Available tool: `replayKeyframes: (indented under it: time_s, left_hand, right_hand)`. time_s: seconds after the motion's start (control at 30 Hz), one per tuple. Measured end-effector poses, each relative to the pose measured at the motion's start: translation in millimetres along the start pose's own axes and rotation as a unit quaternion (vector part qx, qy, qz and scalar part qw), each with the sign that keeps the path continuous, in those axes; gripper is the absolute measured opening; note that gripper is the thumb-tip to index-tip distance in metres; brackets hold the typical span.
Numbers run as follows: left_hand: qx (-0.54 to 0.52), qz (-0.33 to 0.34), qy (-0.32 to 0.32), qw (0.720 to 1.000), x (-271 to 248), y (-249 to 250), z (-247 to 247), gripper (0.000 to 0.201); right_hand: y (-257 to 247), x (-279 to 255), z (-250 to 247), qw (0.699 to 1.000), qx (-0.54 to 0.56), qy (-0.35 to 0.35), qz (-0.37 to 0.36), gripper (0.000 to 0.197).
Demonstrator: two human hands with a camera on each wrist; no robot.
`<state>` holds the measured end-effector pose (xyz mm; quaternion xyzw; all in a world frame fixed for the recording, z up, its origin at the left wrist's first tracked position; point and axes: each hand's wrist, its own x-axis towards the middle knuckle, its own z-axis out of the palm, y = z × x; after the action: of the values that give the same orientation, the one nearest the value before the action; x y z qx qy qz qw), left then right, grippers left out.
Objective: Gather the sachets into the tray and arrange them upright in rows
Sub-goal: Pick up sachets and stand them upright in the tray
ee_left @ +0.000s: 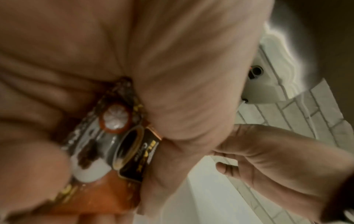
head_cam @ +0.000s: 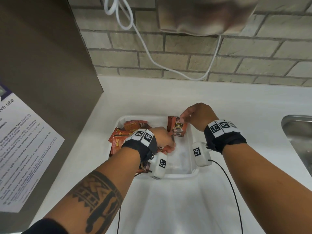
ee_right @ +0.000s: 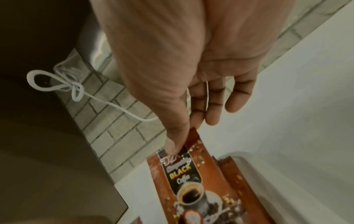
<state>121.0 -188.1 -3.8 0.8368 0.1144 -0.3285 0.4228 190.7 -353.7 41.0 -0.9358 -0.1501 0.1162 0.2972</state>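
Note:
A white plastic tray (head_cam: 190, 168) sits on the white counter. Several orange-brown coffee sachets (head_cam: 121, 137) lie in a loose heap in its left half. My right hand (head_cam: 184, 118) pinches the top edge of an upright sachet (head_cam: 177, 127) at the tray's far right corner; in the right wrist view thumb and forefinger hold that sachet (ee_right: 189, 174), with another sachet (ee_right: 235, 181) standing behind it against the tray wall (ee_right: 287, 174). My left hand (head_cam: 166, 146) reaches into the tray's middle and grips a sachet (ee_left: 118, 145) between thumb and curled fingers.
A dark cabinet side (head_cam: 50, 65) with a paper notice (head_cam: 22, 149) stands at the left. A brick wall (head_cam: 236, 61) with a hanging white cable (head_cam: 152, 56) lies behind. A steel sink (head_cam: 298, 141) is at the right. Black wrist-camera cables (head_cam: 233, 191) trail over the counter.

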Motion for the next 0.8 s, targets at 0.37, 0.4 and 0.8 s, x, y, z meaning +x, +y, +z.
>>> replayKeyframes:
  time_s: [0.37, 0.4, 0.8]
  left_hand:
    - [0.063, 0.005, -0.02, 0.998, 23, 15, 19, 0.03]
    - [0.05, 0.005, -0.013, 0.999, 24, 15, 19, 0.03]
    - [0.008, -0.016, -0.025, 1.0, 30, 15, 19, 0.01]
  right_hand:
    - [2, 3, 18, 0.996, -0.061, -0.049, 0.038, 0.015]
    - [2, 3, 17, 0.996, -0.064, -0.053, 0.036, 0.015]
    - [10, 3, 20, 0.999, 0.008, -0.026, 0.036, 0.011]
